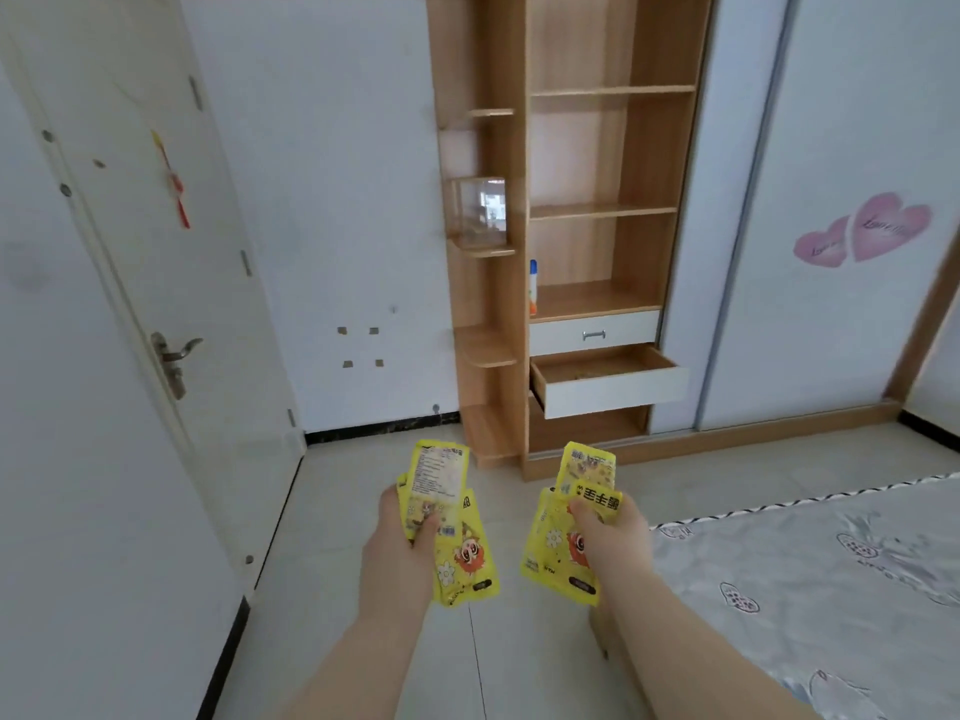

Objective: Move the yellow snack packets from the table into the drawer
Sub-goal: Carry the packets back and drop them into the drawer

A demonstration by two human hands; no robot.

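Note:
My left hand [397, 537] grips a fan of yellow snack packets [457, 548] printed with a cartoon figure and flowers. In my right hand [615, 535] is a second bunch of the same yellow packets [558, 553]. Both hands are held out in front of me above the tiled floor. Ahead, low in the wooden shelf unit, a white-fronted drawer [615, 389] stands pulled open; its inside looks wooden with little in it. A shut drawer [595, 333] with a metal handle sits just above it.
The wooden shelf unit [597, 215] holds a clear box [480, 213] and a bottle [533, 288]. A white door [156, 283] stands at the left. A bed with a patterned cover [831, 574] fills the lower right. White sliding wardrobe doors [841, 200] are at the right.

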